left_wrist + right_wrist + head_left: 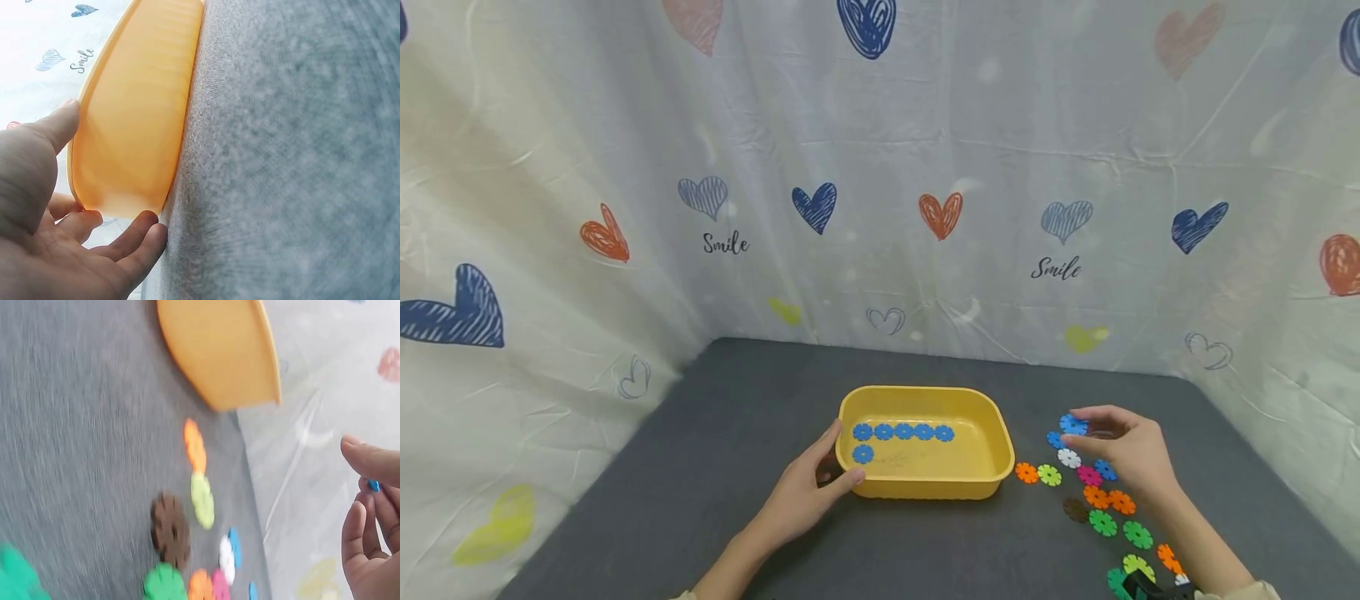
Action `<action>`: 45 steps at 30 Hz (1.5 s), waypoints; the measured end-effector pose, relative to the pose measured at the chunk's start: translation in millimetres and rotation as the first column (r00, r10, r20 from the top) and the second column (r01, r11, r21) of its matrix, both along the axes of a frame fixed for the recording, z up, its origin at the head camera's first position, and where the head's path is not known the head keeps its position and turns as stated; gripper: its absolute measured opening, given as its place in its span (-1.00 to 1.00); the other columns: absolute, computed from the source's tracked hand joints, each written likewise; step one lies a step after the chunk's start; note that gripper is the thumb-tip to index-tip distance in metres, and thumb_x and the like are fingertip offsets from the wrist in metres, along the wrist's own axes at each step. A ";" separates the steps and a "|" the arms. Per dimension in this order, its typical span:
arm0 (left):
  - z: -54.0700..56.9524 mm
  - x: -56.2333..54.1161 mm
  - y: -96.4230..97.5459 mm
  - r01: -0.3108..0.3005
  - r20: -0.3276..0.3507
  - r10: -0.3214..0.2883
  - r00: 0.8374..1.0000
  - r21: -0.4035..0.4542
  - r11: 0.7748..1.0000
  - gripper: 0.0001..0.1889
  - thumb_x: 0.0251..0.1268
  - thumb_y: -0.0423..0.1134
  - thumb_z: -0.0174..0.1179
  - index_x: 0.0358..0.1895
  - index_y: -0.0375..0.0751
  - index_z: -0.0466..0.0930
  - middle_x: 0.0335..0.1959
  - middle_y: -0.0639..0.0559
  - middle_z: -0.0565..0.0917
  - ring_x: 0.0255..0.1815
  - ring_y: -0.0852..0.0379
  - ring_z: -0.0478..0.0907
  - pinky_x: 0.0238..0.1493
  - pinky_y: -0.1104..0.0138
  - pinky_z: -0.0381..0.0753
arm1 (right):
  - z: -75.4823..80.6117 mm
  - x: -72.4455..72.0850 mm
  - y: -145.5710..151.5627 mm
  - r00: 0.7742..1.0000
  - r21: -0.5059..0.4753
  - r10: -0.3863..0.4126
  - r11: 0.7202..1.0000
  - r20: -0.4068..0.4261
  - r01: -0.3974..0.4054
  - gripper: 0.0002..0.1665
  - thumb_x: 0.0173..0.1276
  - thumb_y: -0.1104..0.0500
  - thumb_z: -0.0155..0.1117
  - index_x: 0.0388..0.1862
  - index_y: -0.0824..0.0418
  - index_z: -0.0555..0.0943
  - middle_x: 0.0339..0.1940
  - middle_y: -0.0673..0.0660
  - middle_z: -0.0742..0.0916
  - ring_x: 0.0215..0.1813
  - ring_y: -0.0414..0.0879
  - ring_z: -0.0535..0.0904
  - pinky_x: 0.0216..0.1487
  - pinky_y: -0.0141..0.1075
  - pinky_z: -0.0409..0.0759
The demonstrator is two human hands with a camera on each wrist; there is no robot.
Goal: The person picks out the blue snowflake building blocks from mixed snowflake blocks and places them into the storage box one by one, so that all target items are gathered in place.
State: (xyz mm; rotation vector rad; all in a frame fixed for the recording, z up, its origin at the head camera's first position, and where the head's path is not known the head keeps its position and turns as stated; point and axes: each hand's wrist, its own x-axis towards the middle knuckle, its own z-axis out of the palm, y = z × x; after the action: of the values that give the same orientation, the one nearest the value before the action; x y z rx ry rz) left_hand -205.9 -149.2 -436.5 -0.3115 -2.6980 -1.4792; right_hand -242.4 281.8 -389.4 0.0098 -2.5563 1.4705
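Observation:
My left hand (808, 483) holds the left end of a yellow plastic basin (917, 490). Its thumb lies on the rim, and its fingers touch the outside of the end wall, as the left wrist view shows. Inside the basin, several blue notched discs (903, 431) lie in a row along the back, with one more blue disc (862, 454) in front of the leftmost. To the right of the basin, my right hand (1131, 450) pinches a blue notched disc (1073, 424) between thumb and fingers. Only a sliver of it shows in the right wrist view.
Loose notched discs spread right of the basin: orange (1026, 473), yellow-green (1049, 475), white (1069, 458), pink (1089, 475), brown (1076, 510), several green (1102, 523) and others. A dark grey cloth (760, 392) covers the table. A heart-printed curtain (880, 267) hangs behind.

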 end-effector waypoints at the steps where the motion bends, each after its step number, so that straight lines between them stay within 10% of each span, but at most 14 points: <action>1: -0.2 0.0 -0.2 0.000 0.000 0.000 1.000 0.000 1.000 -0.08 0.27 0.11 0.31 0.58 -0.13 0.04 0.52 -0.04 0.18 0.16 0.03 0.51 0.14 0.04 0.52 | 1.1 2.2 -3.9 1.000 -0.019 0.008 1.000 -0.006 -0.008 -0.37 0.07 -0.08 0.59 0.06 0.22 0.69 -0.12 0.15 0.69 -0.17 -0.10 0.63 -0.20 -0.19 0.66; 17: -0.6 0.7 -0.6 0.002 -0.005 -0.002 1.000 0.027 1.000 -0.08 0.27 0.08 0.33 0.57 -0.13 0.05 0.51 -0.04 0.20 0.17 0.02 0.51 0.14 0.03 0.51 | 3.8 27.2 -75.1 0.993 -0.228 0.114 0.966 -0.037 -0.120 -0.45 -0.07 0.17 0.68 -0.05 0.26 0.73 -0.16 0.21 0.69 -0.27 0.03 0.62 -0.30 -0.19 0.67; 45: 0.8 2.1 -0.2 0.017 -0.021 -0.017 1.000 0.042 0.999 -0.09 0.28 0.07 0.32 0.57 -0.16 0.05 0.51 -0.09 0.19 0.18 0.01 0.51 0.12 0.02 0.52 | -2.6 24.6 -137.6 0.977 -0.312 0.212 0.927 -0.013 -0.205 -0.61 -0.08 0.33 0.66 -0.21 0.27 0.74 -0.23 0.19 0.71 -0.34 0.06 0.56 -0.42 -0.30 0.61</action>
State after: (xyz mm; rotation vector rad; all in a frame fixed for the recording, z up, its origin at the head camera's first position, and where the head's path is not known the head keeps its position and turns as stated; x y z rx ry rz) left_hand -203.8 -149.4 -435.8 -0.3465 -2.6505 -1.5267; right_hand -217.7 144.3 -392.0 0.2294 -2.3674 1.9504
